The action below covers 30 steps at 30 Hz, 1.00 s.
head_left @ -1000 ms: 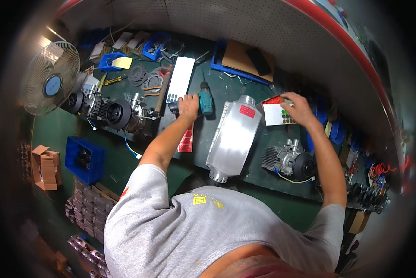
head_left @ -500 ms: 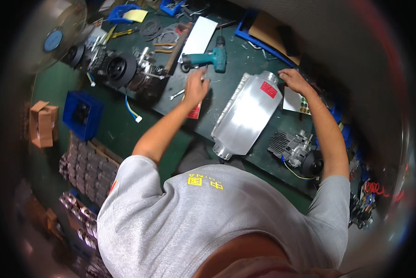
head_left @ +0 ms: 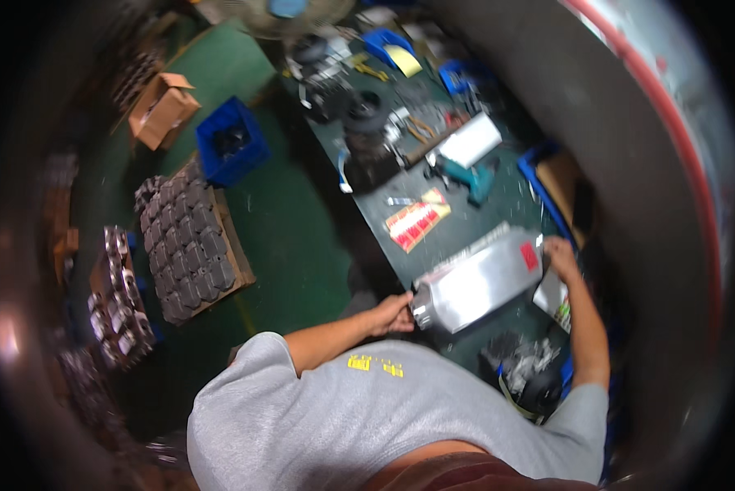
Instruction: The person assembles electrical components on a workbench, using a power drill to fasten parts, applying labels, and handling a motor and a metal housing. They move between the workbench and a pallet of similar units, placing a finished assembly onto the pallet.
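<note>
The left hand (head_left: 394, 313) clamps the near-left neck (head_left: 422, 313) of a silver housing (head_left: 482, 282), over the bench (head_left: 512, 199) (resting or lifted, I cannot tell). Its long axis slants from near left to far right; the red-labelled end (head_left: 529, 258) points far right, its neck clasped by the right hand (head_left: 559, 256).

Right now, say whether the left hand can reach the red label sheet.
Probably yes: nothing blocks the red label sheet, though the left hand is at one end of the silver housing.
</note>
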### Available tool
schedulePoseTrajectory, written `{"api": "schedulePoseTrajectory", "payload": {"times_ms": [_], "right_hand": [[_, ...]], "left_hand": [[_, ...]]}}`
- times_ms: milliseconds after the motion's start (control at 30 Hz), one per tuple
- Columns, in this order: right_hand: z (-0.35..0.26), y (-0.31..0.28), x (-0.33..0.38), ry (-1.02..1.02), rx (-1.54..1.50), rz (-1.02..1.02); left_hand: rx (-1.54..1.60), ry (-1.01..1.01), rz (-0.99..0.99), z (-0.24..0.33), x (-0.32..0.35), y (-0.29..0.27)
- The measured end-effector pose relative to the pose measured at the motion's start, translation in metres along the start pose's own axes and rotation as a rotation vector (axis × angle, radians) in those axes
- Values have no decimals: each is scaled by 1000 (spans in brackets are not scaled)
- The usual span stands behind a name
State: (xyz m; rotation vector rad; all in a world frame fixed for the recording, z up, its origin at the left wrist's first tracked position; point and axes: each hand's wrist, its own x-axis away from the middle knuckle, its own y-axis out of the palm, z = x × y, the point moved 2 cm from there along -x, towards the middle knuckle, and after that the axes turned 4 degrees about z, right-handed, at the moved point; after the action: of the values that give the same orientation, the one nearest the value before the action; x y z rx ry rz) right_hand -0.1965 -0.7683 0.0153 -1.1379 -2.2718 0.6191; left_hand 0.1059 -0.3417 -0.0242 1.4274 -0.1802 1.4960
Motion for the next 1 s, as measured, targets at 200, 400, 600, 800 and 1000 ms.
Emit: {"api": "schedulePoseTrajectory", "payload": {"times_ms": [200,400,600,800,1000], "right_hand": [[-43,11,2,185,-71,-36],[-101,43,32,203,-141,-64],[-152,102,31,125,-123,5],[-177,152,22,96,-144,-48],[-201,207,18,11,-85,-24]], "left_hand": [[-81,59,44,0,2,-24],[-75,157,88,0,47,-63],[-67,197,201,-9,82,-108],[21,274,288,3,105,-162],[24,325,400,8,135,-184]]}}
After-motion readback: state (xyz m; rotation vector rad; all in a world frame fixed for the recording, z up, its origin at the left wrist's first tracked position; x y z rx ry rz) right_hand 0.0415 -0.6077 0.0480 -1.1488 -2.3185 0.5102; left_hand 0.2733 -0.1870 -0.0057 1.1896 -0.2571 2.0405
